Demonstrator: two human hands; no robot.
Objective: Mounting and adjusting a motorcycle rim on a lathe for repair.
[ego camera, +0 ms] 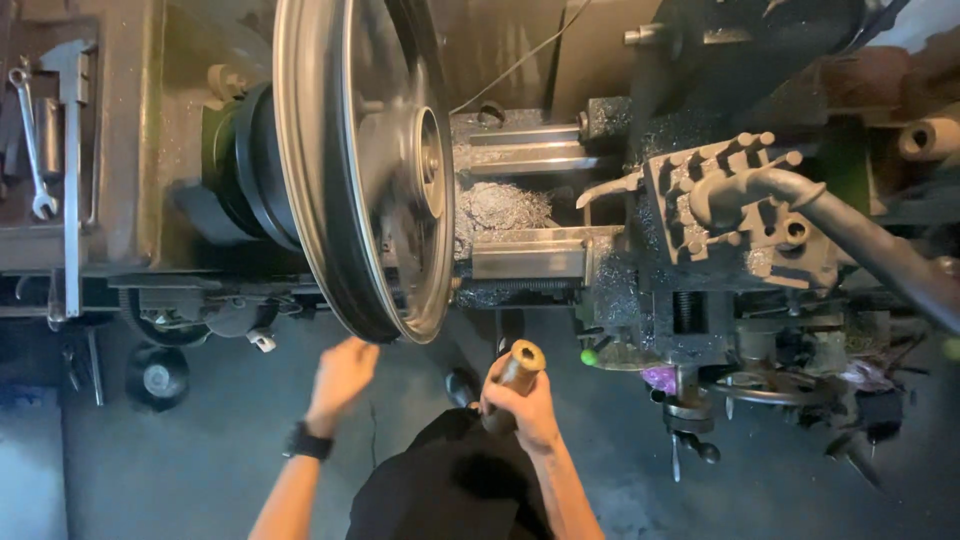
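Note:
A large shiny metal disc (360,160) sits on the lathe chuck (245,160), its face blurred as if spinning. My left hand (340,375), a dark watch on its wrist, hovers just below the disc's lower rim with fingers loosely apart and nothing in it. My right hand (520,400) grips a brown tubular handle (520,365) that points up toward the camera, below the lathe bed. The tool post (735,205) stands to the right of the disc, apart from it.
Metal shavings (500,205) lie between the bed ways (525,255). A spanner (30,140) hangs at the far left. A handwheel (760,385) and levers sit at the lower right. Grey concrete floor (200,450) lies below.

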